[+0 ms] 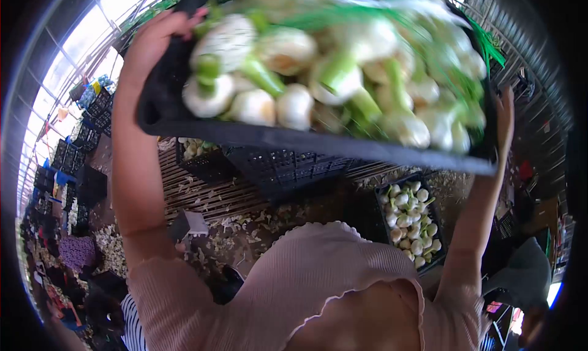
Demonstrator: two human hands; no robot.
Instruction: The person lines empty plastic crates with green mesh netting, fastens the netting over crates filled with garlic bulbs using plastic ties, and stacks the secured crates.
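Held up high in front of me is a black plastic crate [306,144], filled with white garlic bulbs [294,106] that have short green stems. Green netting [367,14] and a clear plastic sheen show among the bulbs toward the far side, blurred by motion. My left hand [160,33] grips the crate at its left end, fingers curled over the rim. On the opposite end my right hand [505,115] holds the crate's side, its fingers partly hidden behind it. The crate tilts slightly down to the right.
Below stands a second crate of garlic bulbs [411,219] on the right. Another black crate [288,173] sits under the raised one. Peelings [245,228] litter the floor. Stacked crates [67,155] and a purple mesh sack [78,252] are at left. People sit close on both sides.
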